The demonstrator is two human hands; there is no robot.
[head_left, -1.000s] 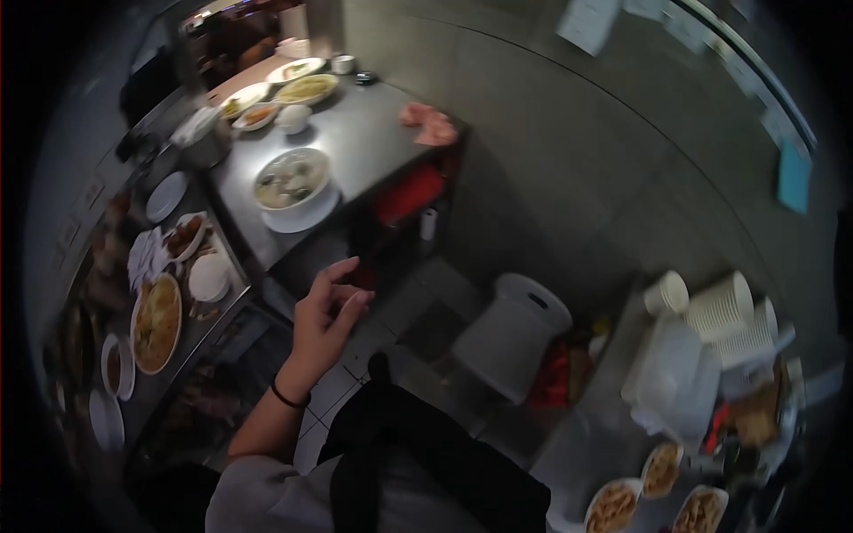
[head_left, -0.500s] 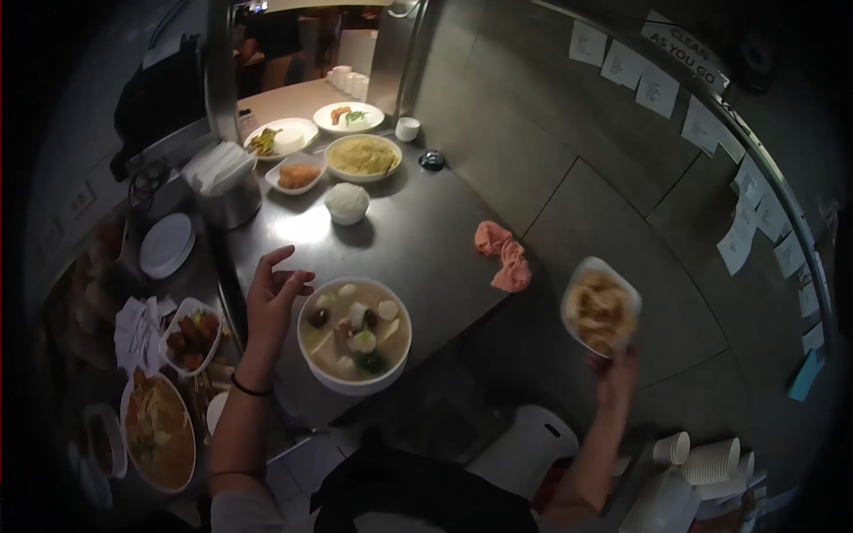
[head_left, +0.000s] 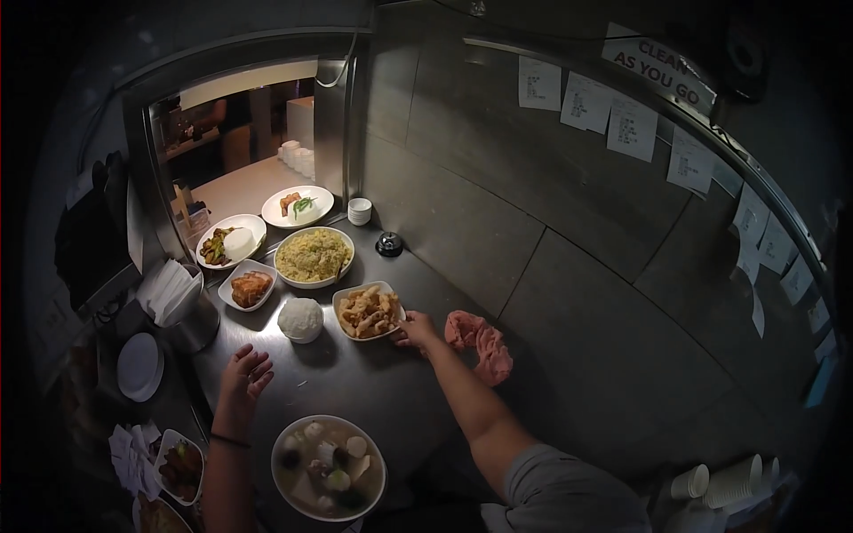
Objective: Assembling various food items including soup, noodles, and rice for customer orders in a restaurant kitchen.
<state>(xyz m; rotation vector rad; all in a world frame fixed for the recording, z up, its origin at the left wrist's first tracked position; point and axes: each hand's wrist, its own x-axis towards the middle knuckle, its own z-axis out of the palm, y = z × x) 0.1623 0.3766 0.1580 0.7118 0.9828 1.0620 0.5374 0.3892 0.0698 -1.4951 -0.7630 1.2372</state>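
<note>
My right hand (head_left: 413,331) grips the near right rim of a white square bowl of golden fried food (head_left: 367,311), at the counter beside a mounded bowl of white rice (head_left: 300,320). Over the counter's left part, my left hand (head_left: 246,371) is raised with fingers apart and nothing in it. A large round bowl of pale soup (head_left: 329,467), with vegetables and white pieces in it, stands close to me. Beyond the rice are a bowl of yellow fried rice (head_left: 314,256) and a small square dish of browned food (head_left: 251,289).
Two plated meals (head_left: 233,242) stand by the pass window. A call bell (head_left: 388,244) and small white cups (head_left: 359,210) sit near the wall. A crumpled pink cloth (head_left: 480,345) lies at the counter's right edge. Left are a metal container of white packets (head_left: 191,311) and stacked white lids (head_left: 140,367).
My right hand has carried the bowl of fried food from beyond the counter's right side to beside the rice. The view has shifted, with the soup now lower in it. My left hand stays empty.
</note>
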